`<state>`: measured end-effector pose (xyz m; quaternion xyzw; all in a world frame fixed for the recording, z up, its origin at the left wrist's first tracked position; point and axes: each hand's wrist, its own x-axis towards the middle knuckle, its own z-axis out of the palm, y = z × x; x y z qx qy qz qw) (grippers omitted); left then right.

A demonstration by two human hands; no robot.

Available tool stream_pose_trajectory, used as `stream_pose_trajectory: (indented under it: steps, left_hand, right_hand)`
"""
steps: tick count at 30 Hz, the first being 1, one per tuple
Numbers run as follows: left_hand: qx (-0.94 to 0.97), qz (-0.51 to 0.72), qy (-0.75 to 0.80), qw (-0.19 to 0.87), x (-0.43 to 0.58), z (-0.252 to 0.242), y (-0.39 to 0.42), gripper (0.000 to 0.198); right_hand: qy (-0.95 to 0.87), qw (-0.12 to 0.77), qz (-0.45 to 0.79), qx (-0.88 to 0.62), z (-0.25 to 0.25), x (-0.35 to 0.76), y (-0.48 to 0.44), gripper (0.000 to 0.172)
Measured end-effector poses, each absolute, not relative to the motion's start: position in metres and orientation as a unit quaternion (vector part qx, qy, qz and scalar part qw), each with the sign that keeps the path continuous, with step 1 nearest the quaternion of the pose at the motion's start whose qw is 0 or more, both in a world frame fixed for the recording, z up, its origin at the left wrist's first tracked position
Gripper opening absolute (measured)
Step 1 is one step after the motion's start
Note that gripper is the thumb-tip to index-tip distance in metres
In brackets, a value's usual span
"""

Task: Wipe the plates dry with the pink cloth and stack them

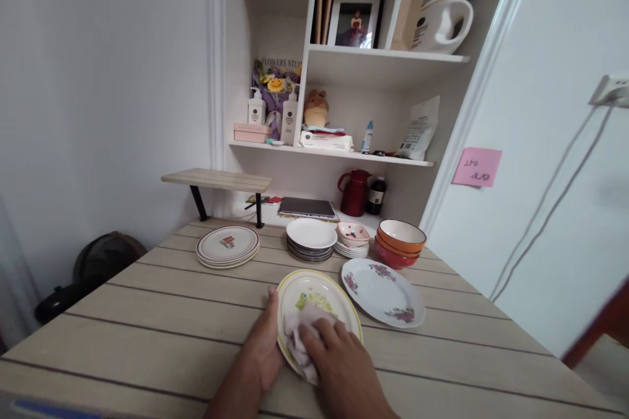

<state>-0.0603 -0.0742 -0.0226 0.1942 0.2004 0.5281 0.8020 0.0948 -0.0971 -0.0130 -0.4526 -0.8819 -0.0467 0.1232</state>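
Observation:
My left hand (265,344) grips the left edge of a yellow-rimmed plate (287,288), its thumb up along the rim and its fingers hidden underneath. The plate is tilted toward me and has a green and yellow print in its middle. My right hand (344,360) presses a crumpled pale pink cloth (297,334) against the plate's face. Just to the right lies a white oval plate with pink flowers (381,294). A stack of plates with a red flower print (228,245) lies on the left.
Behind are a stack of white-topped plates (311,234), small patterned bowls (352,236) on white dishes, and orange and red bowls (400,245). A small raised stand (216,179) is at back left. A red jug (354,195) and dark bottle (377,196) stand below the shelves.

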Motion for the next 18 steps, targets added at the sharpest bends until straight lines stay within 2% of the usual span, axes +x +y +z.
stream_pose_trajectory:
  steps: [4, 10, 18]
  left_hand:
    - [0.199, 0.581, 0.226, 0.756, -0.058, -0.022, -0.073, 0.069]
    - [0.211, 0.542, 0.243, 0.776, -0.063, -0.035, -0.064, 0.065]
    - [0.207, 0.510, 0.223, 0.805, -0.062, -0.036, -0.069, 0.071]
  right_hand:
    - [-0.878, 0.149, -0.026, -0.453, 0.016, 0.056, -0.057, 0.038]
    - [-0.849, 0.128, -0.044, -0.511, 0.023, 0.080, -0.023, 0.045]
    - [-0.847, 0.065, -0.032, -0.527, -0.012, 0.128, -0.096, 0.059]
